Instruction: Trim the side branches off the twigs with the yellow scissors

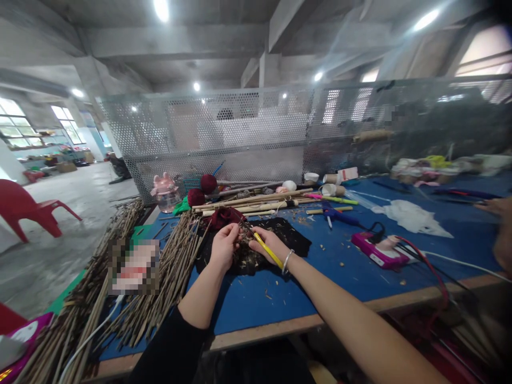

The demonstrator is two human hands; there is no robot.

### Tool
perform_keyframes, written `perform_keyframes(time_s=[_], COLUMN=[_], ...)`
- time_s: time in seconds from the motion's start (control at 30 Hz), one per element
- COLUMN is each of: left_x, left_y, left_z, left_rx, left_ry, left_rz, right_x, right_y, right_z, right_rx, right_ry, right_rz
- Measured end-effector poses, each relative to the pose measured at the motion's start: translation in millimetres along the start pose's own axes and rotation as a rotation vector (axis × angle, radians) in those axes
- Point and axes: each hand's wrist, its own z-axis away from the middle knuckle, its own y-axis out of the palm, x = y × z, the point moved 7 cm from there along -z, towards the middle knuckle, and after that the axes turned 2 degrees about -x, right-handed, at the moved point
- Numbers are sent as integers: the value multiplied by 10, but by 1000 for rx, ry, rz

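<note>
Bare right forearm [344, 314] and black left sleeve [172, 346] lie closest, both reaching in from the lower edge. Biggest beyond them is the perforated metal screen [200, 128], standing along the back of the blue tabletop [260, 306]. Dry brown sticks [172, 274] cover the table's left part in a long, loose pile, and a red chair [30, 205] stands on the floor farther left. Black cloth [298, 242] is spread under both hands, strewn with chips; behind it pale rods [260, 205] lie crosswise. To the right are a magenta power strip [378, 250] with plugged-in cords and, nearer the cloth, a blue glue gun [338, 214].

Above the cloth, the left hand [224, 246] has its thumb and fingers drawn together in a pinch; the picture is too soft there to tell what, if anything, sits between them. Beside it, the right hand [276, 246] grasps a yellow-handled tool [267, 248], whose dark end points up toward the left fingertips. Two dark red balls [208, 184] rest behind, by the rods. Smaller again is the silvery bracelet [287, 262] round the right wrist, then wood shavings [269, 294] scattered over the blue.
</note>
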Motion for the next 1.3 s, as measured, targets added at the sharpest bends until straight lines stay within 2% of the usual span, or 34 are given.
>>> perform_keyframes(time_s=[0.3,0.47,0.67,1.0,1.2,1.3], left_x=[-11,-21,-1,-39,-36,-44], left_y=[-32,-60,-50,-65,-67,-95], left_z=[-23,-25,-22,3,1,-14], left_rx=[-28,-74,-69,-79,-85,-97], left_ry=[26,17,8,64,75,100], left_rz=[0,54,20,-103,-145,-243], right_x=[-32,-87,-103,-55,-69,-88], right_y=[-16,-41,-32,-8,-27,-70], right_z=[6,19,26,13,5,1], right_rx=[-7,-4,10,27,15,8], right_ry=[36,56,92,27,38,62], right_rz=[5,139,277,35,81,125])
